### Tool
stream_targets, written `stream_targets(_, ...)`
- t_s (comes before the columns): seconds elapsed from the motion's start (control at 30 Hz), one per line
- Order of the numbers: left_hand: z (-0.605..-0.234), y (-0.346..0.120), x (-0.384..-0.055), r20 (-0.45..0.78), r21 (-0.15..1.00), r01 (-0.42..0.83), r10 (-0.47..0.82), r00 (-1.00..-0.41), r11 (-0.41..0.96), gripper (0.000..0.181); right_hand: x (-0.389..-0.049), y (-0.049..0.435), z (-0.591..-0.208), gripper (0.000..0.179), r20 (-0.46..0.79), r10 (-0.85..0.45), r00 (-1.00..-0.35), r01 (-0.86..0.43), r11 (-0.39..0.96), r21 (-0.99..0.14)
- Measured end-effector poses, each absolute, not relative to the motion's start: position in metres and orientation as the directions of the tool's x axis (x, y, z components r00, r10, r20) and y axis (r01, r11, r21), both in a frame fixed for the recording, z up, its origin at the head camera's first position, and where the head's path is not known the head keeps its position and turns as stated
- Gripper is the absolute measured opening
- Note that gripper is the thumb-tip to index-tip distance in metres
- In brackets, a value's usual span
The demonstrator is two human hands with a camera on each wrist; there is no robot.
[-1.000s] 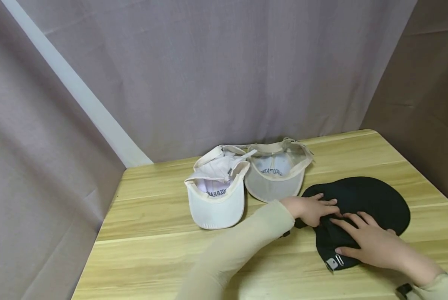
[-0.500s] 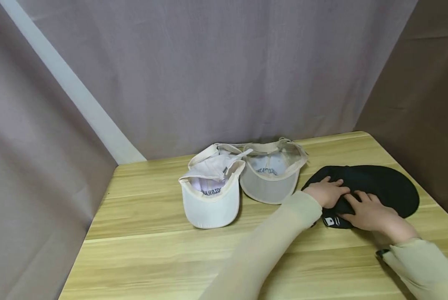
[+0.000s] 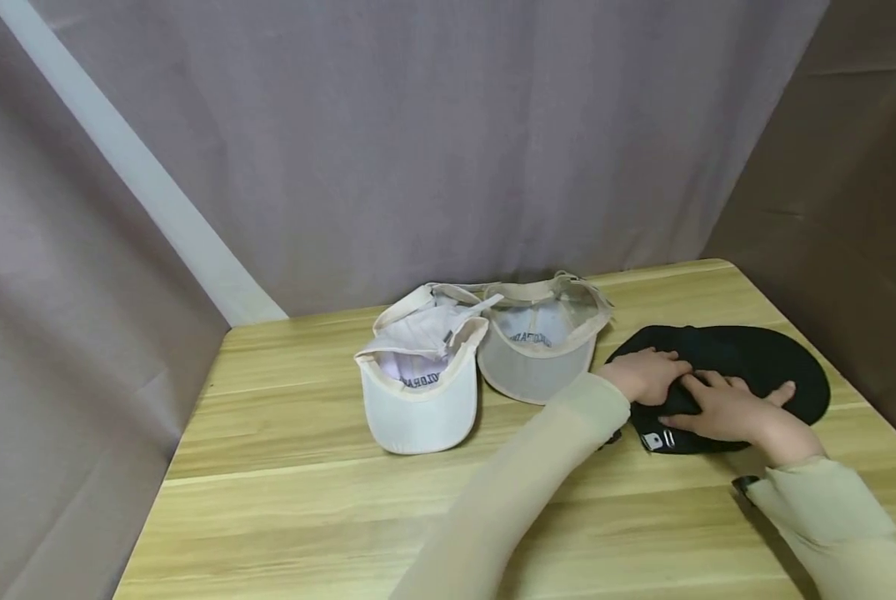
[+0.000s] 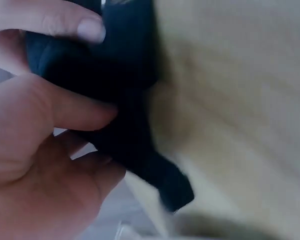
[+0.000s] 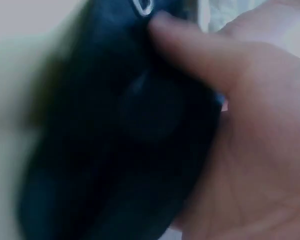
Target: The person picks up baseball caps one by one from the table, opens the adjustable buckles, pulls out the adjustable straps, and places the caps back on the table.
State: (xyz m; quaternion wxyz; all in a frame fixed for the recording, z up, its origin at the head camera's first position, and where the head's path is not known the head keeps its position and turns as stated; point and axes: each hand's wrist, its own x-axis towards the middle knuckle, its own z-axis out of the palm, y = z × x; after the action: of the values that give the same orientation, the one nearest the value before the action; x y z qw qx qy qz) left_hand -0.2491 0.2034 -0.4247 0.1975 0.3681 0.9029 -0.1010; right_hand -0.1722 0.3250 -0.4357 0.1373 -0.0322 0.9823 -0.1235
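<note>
A black cap [image 3: 770, 354] is at the right of the table in the head view, its rounded end pointing right. A small white-and-silver tag [image 3: 652, 442] shows on its near edge. My left hand [image 3: 648, 375] grips the cap's left side; in the left wrist view, thumb and fingers pinch the dark cloth [image 4: 130, 115] from both sides. Close beside it, my right hand [image 3: 736, 412] holds the near middle part. The right wrist view is blurred, with the thumb [image 5: 200, 55] over the black fabric [image 5: 115, 145] and the other fingers mostly hidden behind.
A white cap [image 3: 421, 412] and a beige cap [image 3: 538, 371] lie upside down, side by side, left of the black one. They rest on a wooden table [image 3: 290, 517]. Grey curtains [image 3: 417, 125] stand behind and a brown one [image 3: 853, 208] at the right.
The black cap's near part, with the tag, has moved back and been gathered up, and both hands went back with it. Just now hands and cap shifted slightly. The other caps lie as before.
</note>
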Motion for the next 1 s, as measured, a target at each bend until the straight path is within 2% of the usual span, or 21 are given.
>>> stream_targets(0.1,-0.410,0.194,-0.261,-0.381,-0.009,0.717,0.660,-0.647,0.697,0.061,-0.185,0.314,-0.418,0.114,-0.241,-0.102,-0.965,-0.042,0.969,-0.242)
stream_targets(0.17,-0.396,0.184,-0.270,-0.328,0.004,0.711,0.673,-0.663,0.703,0.061,-0.196,0.305,-0.404,0.115,-0.217,-0.101,-0.971,-0.049,0.971,-0.234)
stream_targets(0.4,-0.358,0.099,-0.301,-0.079,0.056,0.682,0.684,-0.725,0.729,0.060,-0.235,0.252,-0.369,0.095,-0.110,-0.157,-0.982,-0.123,0.956,-0.265)
stream_targets(0.67,-0.342,-0.022,-0.332,0.045,0.182,0.567,0.569,-0.821,0.803,0.055,-0.274,0.193,-0.356,0.065,0.053,-0.229,-0.972,-0.230,0.880,-0.416)
stream_targets(0.87,-0.345,-0.060,-0.333,0.064,0.284,0.585,0.594,-0.802,0.759,0.046,-0.296,0.166,-0.363,0.055,0.112,-0.300,-0.947,-0.317,0.829,-0.461)
stream_targets(1.0,-0.358,-0.072,-0.327,-0.039,0.292,0.570,0.605,-0.796,0.768,0.051,-0.306,0.148,-0.380,0.056,0.132,-0.394,-0.910,-0.408,0.789,-0.459)
